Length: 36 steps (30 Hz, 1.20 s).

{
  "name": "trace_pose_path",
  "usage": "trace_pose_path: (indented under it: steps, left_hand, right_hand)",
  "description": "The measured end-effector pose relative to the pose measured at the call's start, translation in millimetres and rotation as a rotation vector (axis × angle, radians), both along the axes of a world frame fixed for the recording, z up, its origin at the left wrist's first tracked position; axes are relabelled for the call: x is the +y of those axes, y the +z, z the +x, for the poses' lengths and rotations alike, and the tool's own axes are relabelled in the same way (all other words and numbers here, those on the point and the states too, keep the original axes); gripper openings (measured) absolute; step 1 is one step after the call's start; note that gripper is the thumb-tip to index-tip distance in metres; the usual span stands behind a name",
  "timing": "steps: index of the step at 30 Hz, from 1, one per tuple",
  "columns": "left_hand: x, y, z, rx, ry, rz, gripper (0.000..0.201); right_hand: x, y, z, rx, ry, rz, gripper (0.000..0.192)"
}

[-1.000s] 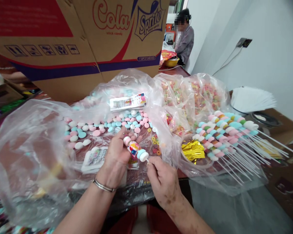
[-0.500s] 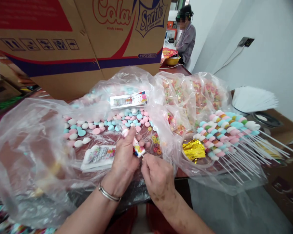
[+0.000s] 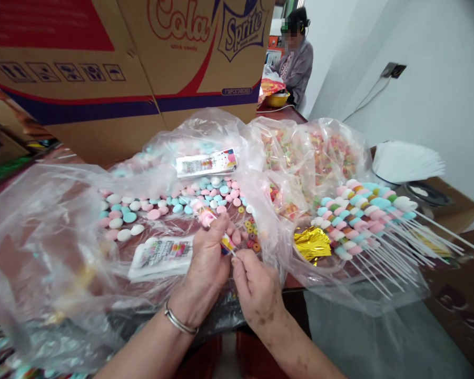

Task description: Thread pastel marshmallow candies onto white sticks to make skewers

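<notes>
My left hand [image 3: 210,255] is closed around a candy skewer [image 3: 204,215] in a printed clear wrapper, whose pink tip shows above the thumb. Out of the wrapper's lower end comes a thin white stick [image 3: 233,253], pinched between the thumb and fingers of my right hand [image 3: 258,287]. Left of my hands lies a stack of printed wrappers [image 3: 161,255]. Just beyond are loose pink, white and blue candies [image 3: 177,202], and small ring candies [image 3: 253,237] sit close to my left fingers.
Finished-looking candy skewers [image 3: 367,216] are piled at the right, beside gold twist ties [image 3: 313,243]. Clear bags of ring candies [image 3: 288,147] and a second wrapper stack [image 3: 206,163] lie behind. A large carton [image 3: 114,113] stands at the back; a person [image 3: 298,58] sits beyond.
More of the candy tip now shows above my left thumb, as the wrapped skewer sits further up and away through the hand. My right hand still pinches the stick, slightly higher.
</notes>
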<state>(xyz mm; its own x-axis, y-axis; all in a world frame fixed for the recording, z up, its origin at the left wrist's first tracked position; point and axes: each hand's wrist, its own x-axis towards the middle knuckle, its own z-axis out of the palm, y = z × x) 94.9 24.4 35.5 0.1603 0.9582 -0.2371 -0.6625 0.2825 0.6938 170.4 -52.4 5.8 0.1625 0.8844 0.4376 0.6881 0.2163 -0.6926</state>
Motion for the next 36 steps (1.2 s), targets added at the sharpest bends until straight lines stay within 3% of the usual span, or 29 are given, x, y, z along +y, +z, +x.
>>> trace_pose_path:
  steps: [4, 8, 11, 15, 22, 26, 31, 36]
  left_hand:
    - [-20.6, -4.2, 9.2, 0.006, -0.029, 0.004, 0.023]
    - [-20.9, -4.4, 0.0, -0.031, -0.118, 0.03, 0.022]
    - [-8.7, 2.0, -10.5, -0.106, -0.073, 0.049, 0.033]
    - [1.6, 10.0, -12.3, -0.111, -0.023, 0.079, 0.028]
    - [-19.0, 3.1, 6.5, -0.108, -0.083, 0.077, 0.016]
    - [-26.3, -1.6, 10.5, -0.03, -0.092, 0.036, 0.019]
    - [-31.2, -3.4, 10.6, 0.166, -0.104, 0.11, 0.026]
    - [-27.7, 0.4, 2.9, 0.349, -0.078, 0.203, 0.024]
  right_hand:
    - [10.2, -4.3, 0.4, -0.057, -0.052, 0.136, 0.027]
    - [10.6, -1.4, 12.2, -0.053, -0.005, 0.191, 0.026]
    - [8.0, 2.6, 18.0, -0.075, 0.045, 0.194, 0.026]
    - [6.8, 4.4, 14.2, -0.156, 0.056, 0.204, 0.026]
    - [12.9, 4.9, 9.7, -0.074, -0.001, 0.198, 0.024]
    - [13.7, 4.4, 11.6, -0.026, 0.049, 0.159, 0.023]
    - [11.5, 1.7, 8.7, 0.022, 0.019, 0.128, 0.028]
    - [8.6, 18.6, 23.3, -0.062, 0.031, 0.131, 0.026]
